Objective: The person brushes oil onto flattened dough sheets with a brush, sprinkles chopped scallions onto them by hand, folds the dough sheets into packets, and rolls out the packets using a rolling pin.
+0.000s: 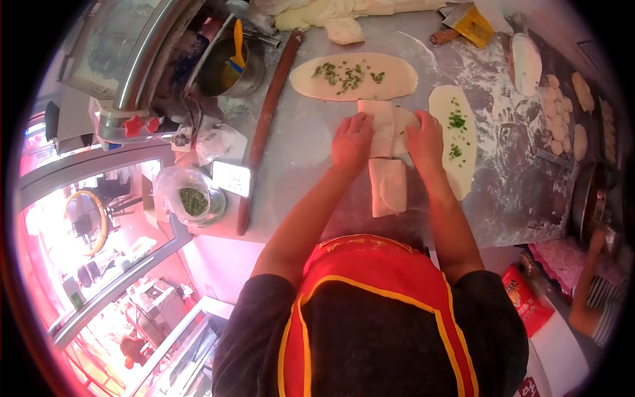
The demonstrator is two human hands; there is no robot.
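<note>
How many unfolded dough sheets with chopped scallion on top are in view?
2. One oval dough sheet lies beyond the left hand and right hand; the other dough sheet lies just to the right of the right hand.

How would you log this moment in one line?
left hand: on folded dough; right hand: on its right edge; nearer body: second folded piece; beyond: greens-topped dough sheet; right: another such sheet; left: long brown rod

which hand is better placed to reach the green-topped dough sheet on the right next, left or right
Probably the right hand: it sits right beside that dough sheet, while the left hand is farther off, across the folded dough.
</note>
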